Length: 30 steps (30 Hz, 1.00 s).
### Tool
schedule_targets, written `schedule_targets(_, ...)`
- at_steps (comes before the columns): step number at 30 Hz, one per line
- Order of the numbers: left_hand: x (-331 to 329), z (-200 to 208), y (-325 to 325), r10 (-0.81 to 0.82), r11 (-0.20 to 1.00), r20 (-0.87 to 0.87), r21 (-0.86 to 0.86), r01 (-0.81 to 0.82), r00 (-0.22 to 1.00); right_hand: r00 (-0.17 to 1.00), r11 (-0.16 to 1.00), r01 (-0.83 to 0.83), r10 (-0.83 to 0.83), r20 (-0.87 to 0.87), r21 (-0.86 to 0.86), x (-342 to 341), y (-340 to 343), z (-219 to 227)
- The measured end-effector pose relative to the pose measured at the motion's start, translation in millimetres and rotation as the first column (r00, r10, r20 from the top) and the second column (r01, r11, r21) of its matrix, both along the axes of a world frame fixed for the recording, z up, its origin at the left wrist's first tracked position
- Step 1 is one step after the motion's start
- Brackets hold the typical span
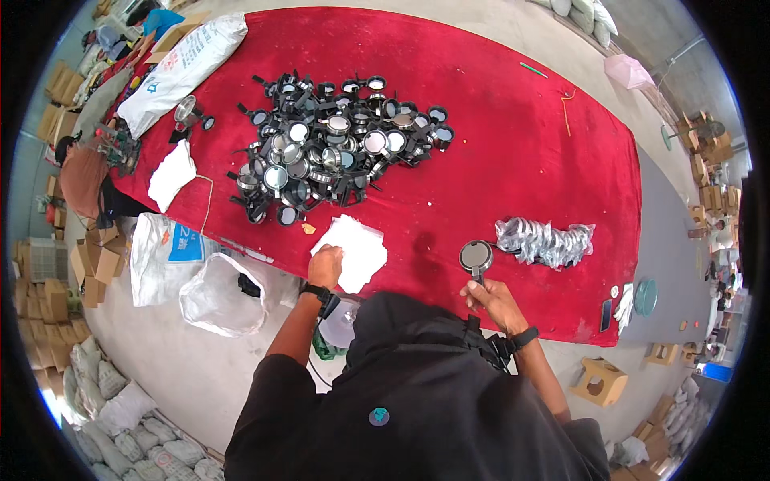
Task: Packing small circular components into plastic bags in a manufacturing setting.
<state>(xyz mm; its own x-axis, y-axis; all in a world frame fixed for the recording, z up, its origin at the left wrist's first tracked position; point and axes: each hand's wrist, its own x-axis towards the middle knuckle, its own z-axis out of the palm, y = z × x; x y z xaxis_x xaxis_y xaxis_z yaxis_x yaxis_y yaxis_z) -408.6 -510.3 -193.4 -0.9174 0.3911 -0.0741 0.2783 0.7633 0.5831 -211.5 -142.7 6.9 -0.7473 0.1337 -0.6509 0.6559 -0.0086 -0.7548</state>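
My right hand (496,305) is closed around the short stem of a round black mirror (476,256), its grey face turned up over the table. On the left, my left hand (326,267) is closed at the near-left edge of a loose stack of white sheets (361,248), possibly thin bags or paper. Its fingertips are partly hidden. Beyond the stack lies a large heap of similar round black mirrors (329,148) with stems and clamps. To the right of the held mirror is a row of mirrors in clear plastic wrapping (545,243).
A red cloth (513,160) covers the table. White sacks (220,297) stand by its left edge. A white bag (188,72) lies at the far left. A phone (605,316) and white gloves (624,307) lie at the right. Another person (84,176) is at the left.
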Motion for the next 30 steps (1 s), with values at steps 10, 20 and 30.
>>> schedule_targets(10,-16,38,-6,0.093,0.976,0.010,0.199,-0.093,0.996,0.995,0.996,-0.059,0.054,-0.084,-0.060,-19,-6,-6)
schedule_targets(20,-16,72,0,0.089,0.979,-0.118,0.193,-0.065,0.989,0.984,0.989,-0.121,0.109,-0.140,-0.080,-57,-9,-11)
schedule_targets(30,-21,133,20,0.076,0.924,-0.092,0.381,-0.035,0.993,0.927,0.995,-0.102,0.089,-0.363,-0.016,-146,-82,-33)
